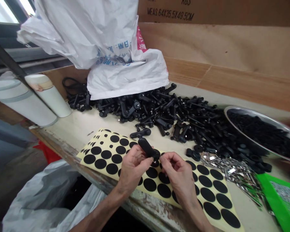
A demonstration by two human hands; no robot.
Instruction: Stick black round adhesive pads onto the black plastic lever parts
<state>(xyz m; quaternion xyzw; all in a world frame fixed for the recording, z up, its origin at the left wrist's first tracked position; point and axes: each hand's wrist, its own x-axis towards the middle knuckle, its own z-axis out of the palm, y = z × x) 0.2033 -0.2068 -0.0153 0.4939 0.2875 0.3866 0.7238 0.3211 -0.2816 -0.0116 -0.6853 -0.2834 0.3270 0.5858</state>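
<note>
My left hand [134,165] is closed on a black plastic arm-shaped part [147,148], its long flat end tilted up and its rounder end toward my right hand. At that rounder end my right hand [177,170] pinches with thumb and forefinger; whatever lies between the fingertips is too small to make out. Beneath both hands spreads a pale yellow sheet of round black stickers [149,185], with several bare spots at its upper left. Just behind the hands, a heap of similar black plastic parts [159,109] covers the table.
A white woven sack [125,71] rests over the heap. To the right are a metal bowl [256,112] of black pieces, a pile of shiny metal clips [232,167] and a green tray [275,193]. Two white bottles [50,96] stand left. A plastic bag [43,196] hangs below the table edge.
</note>
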